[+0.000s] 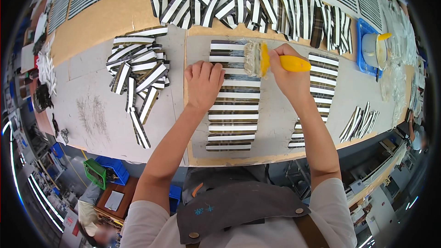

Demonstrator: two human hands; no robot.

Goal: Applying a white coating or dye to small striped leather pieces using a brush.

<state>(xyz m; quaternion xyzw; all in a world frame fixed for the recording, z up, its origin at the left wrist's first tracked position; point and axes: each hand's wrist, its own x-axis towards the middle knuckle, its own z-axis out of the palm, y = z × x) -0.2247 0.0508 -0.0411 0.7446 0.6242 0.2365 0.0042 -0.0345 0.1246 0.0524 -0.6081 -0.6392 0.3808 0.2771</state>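
My right hand (294, 82) grips a wide brush (252, 59) by its yellow handle. The pale, worn bristles touch the right ends of the upper strips in a column of dark strips (233, 115), each with a white stripe along it. At the left edge of this column rests my left hand (204, 80), fingers side by side on the strip ends and holding nothing up. A second column of similar strips (322, 79) lies to the right, partly hidden under my right forearm. Some strips in the middle column look wet near the brush.
Loose striped strips (140, 59) are heaped at the left, and a long heap (220, 2) lines the far side. A small bunch (360, 121) lies at right. The blue tray (364, 50) holds a pot (374, 48) with a yellow-handled tool. Green and blue crates (95, 173) stand below the table.
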